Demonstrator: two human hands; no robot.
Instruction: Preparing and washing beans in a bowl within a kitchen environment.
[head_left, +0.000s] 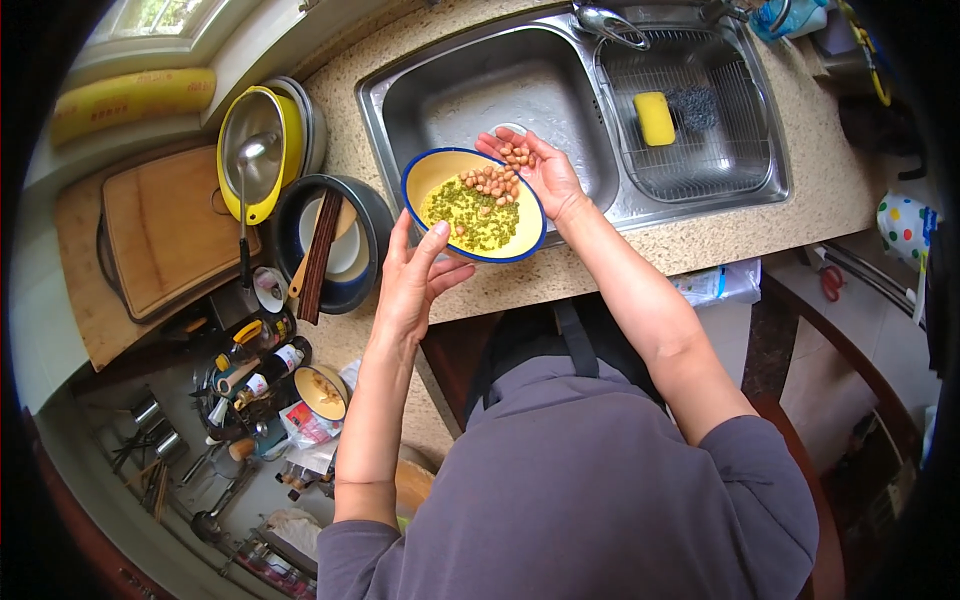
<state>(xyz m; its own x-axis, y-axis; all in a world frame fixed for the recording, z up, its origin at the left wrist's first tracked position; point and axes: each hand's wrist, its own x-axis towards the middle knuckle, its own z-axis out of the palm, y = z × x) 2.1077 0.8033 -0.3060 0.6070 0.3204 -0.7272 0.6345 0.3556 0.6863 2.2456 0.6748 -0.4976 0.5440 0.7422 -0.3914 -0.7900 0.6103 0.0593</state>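
My left hand (416, 274) supports a cream enamel bowl (427, 169) with a blue rim, thumb over the near rim and fingers underneath. The bowl is tilted and sits above the front edge of the sink. Green beans, apparently mung beans (472, 217), spread over its bottom. Reddish shelled peanuts (491, 184) lie in a heap on the far right side of the beans, with a few scattered singly. At that far right rim, my right hand (551, 176) is turned palm up, cupping several more peanuts (517, 156) on its fingers.
A steel double sink (480, 82) lies beyond the bowl, its right basin holding a wire rack, a yellow sponge (655, 118) and a scouring pad (694, 109). Left of my hands stand a dark pot (381, 225), a yellow-rimmed colander (225, 161), a cutting board (169, 225) and bottles (289, 356).
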